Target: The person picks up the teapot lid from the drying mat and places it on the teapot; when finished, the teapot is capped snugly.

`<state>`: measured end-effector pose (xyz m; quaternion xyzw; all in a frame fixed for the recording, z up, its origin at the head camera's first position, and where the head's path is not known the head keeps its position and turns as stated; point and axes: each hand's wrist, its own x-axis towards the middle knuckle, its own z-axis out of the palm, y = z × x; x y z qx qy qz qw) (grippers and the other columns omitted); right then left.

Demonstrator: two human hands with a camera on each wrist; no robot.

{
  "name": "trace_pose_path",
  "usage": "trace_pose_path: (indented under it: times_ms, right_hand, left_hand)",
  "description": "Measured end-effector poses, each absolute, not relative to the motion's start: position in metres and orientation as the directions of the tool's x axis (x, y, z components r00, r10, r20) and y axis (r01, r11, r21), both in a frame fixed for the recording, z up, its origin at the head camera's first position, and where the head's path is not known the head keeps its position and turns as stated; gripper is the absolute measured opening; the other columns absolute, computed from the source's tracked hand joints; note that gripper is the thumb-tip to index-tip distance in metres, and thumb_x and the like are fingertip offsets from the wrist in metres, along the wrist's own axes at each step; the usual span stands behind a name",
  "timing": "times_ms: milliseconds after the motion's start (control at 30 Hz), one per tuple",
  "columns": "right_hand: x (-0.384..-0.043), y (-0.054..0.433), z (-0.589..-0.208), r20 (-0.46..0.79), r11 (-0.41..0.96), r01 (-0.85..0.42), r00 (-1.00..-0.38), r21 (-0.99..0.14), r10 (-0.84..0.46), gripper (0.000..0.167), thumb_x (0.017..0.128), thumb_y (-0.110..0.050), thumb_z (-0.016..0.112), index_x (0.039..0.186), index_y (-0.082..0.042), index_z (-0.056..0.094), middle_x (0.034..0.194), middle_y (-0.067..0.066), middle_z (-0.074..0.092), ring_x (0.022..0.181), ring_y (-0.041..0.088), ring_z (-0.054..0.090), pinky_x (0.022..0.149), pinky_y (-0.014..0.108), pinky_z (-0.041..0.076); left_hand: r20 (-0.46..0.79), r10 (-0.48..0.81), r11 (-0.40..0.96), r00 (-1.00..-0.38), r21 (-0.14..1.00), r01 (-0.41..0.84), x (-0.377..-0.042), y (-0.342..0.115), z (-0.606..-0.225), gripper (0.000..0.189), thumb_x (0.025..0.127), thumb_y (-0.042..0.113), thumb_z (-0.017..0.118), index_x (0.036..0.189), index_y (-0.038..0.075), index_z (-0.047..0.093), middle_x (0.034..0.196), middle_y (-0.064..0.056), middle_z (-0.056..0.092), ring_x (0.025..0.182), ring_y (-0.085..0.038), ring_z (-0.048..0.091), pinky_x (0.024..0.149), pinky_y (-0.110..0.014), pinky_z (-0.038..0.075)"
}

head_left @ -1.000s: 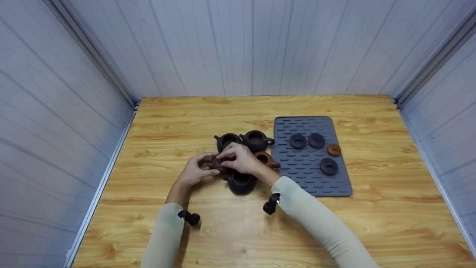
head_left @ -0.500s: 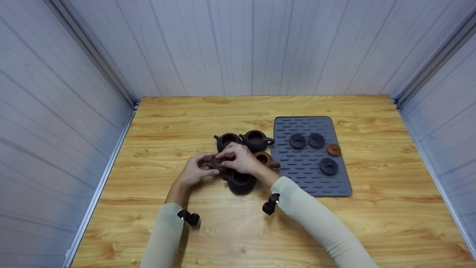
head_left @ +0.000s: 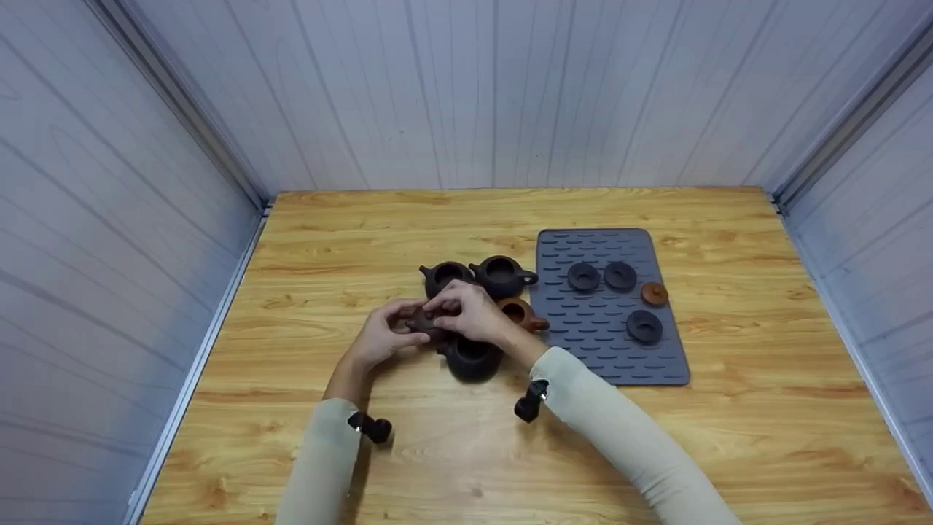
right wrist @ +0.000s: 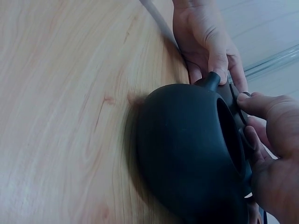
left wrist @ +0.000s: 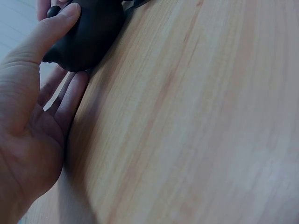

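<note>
Small brown teapot [head_left: 426, 327] on the wooden table [head_left: 466, 452], roughly midway between its left and right edges, well forward of the back edge. Left hand [head_left: 386, 335] curls round the body, thumb on the near side, fingers behind; a cradle grip, presumably to keep so light a pot from skidding. Right hand [head_left: 469, 312] comes across from the right and pinches the pot's lid [head_left: 428, 316] from above (knob or rim, cannot tell; fingers cover it). Lid looks roughly level over the mouth, though its seating is hidden.

Four lidless pots crowd the hands: two dark ones behind, a left one [head_left: 447, 275] and a right one [head_left: 501, 274]; an orange pot [head_left: 516, 312] under the right forearm, handle reaching over the left edge of the grey mat [head_left: 583, 357]; a larger dark pot [head_left: 472, 361] nearest the wearer. Packed close, likely for easy reach.

On the mat, three dark lids [head_left: 584, 277] and an orange lid [head_left: 654, 294], the orange one at the mat's right edge. Set apart, probably so each can be picked up singly; colours suggest they match the bare pots. No brand, label or writing legible anywhere.
</note>
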<state>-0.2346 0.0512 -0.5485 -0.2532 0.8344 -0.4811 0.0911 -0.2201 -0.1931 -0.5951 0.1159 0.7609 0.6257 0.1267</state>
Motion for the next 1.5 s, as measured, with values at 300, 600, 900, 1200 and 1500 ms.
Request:
trace_pose_path:
  times_ms: [300, 600, 900, 1200, 1500]
  right_hand:
    - [-0.233, 0.056, -0.545, 0.089, 0.38, -0.332, -0.841, -0.864, -0.534, 0.03, 0.101, -0.007, 0.083, 0.131, -0.005, 0.082, 0.127, 0.019, 0.076, 0.12, 0.035, 0.08, 0.107, 0.043, 0.065]
    - [-0.23, 0.068, -0.54, 0.107, 0.374, -0.365, -0.822, -0.853, -0.559, 0.031, 0.102, -0.006, 0.081, 0.133, -0.004, 0.082, 0.134, 0.02, 0.076, 0.128, 0.035, 0.075, 0.112, 0.048, 0.063]
    - [-0.229, 0.088, -0.537, 0.075, 0.389, -0.339, -0.828, -0.857, -0.556, 0.03, 0.102, -0.008, 0.083, 0.132, -0.008, 0.083, 0.132, 0.014, 0.081, 0.129, 0.032, 0.074, 0.114, 0.05, 0.061]
    - [-0.228, 0.097, -0.535, 0.109, 0.366, -0.379, -0.807, -0.85, -0.581, 0.032, 0.1, -0.004, 0.083, 0.132, -0.002, 0.081, 0.132, 0.018, 0.083, 0.129, 0.038, 0.077, 0.114, 0.052, 0.061]
    - [-0.227, 0.101, -0.535, 0.146, 0.361, -0.433, -0.783, -0.826, -0.605, 0.031, 0.1, -0.006, 0.084, 0.13, -0.002, 0.082, 0.13, 0.018, 0.084, 0.127, 0.038, 0.079, 0.111, 0.05, 0.063]
  left_hand:
    - [-0.03, 0.35, 0.183, -0.936, 0.983, 0.036, -0.22, -0.195, -0.594, 0.065, 0.09, -0.009, 0.088, 0.151, -0.008, 0.065, 0.149, -0.027, 0.067, 0.123, -0.004, 0.069, 0.105, -0.018, 0.058]
    - [-0.028, 0.411, 0.168, -0.911, 0.985, 0.045, -0.223, -0.198, -0.587, 0.064, 0.092, -0.008, 0.086, 0.151, -0.013, 0.061, 0.15, -0.038, 0.065, 0.12, -0.007, 0.071, 0.102, -0.018, 0.058]
    - [-0.127, 0.406, 0.294, -0.905, 0.956, -0.003, -0.231, -0.198, -0.574, 0.054, 0.102, 0.006, 0.081, 0.153, -0.005, 0.063, 0.146, -0.033, 0.07, 0.123, -0.02, 0.071, 0.092, -0.022, 0.06]
    - [-0.151, 0.262, 0.325, -0.953, 0.944, -0.06, -0.247, -0.189, -0.563, 0.051, 0.103, 0.012, 0.081, 0.149, -0.002, 0.067, 0.152, -0.029, 0.066, 0.128, -0.032, 0.07, 0.085, -0.026, 0.063]
    - [-0.104, 0.158, 0.38, -0.982, 0.924, -0.037, -0.261, -0.172, -0.555, 0.064, 0.099, 0.016, 0.086, 0.158, 0.008, 0.063, 0.168, -0.025, 0.052, 0.158, -0.046, 0.05, 0.13, -0.061, 0.044]
